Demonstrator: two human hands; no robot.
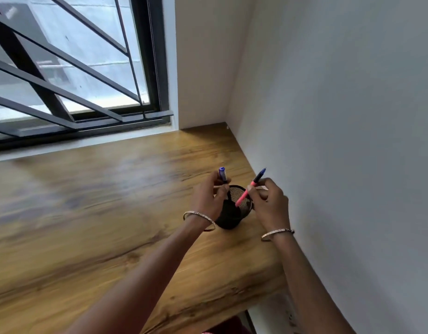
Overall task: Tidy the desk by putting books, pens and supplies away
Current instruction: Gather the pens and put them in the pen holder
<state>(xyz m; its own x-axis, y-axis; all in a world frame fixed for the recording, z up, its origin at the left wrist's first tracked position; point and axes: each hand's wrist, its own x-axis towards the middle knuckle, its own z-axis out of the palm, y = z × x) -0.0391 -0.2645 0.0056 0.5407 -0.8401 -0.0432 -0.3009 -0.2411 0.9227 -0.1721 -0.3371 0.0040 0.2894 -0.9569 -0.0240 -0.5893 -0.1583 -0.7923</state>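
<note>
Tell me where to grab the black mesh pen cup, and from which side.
Wrap fingers round the lower body of the pen cup, coming from the near left side. It stands upright and round, the pink pen and blue pen are held at its open top, and the white wall seems too close on the right.

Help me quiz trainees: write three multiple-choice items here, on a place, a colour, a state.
1. The mesh pen cup stands: A) on the desk by the wall B) on the windowsill C) on the floor
2. Barrel of the pen in the right hand: A) green B) pink C) yellow
3. The left hand: A) lies flat B) holds a blue-capped pen C) holds a book
Key: 1A, cup sits beside the wall; 2B, its shaft shows pink; 3B, fingers curl round it.
</note>
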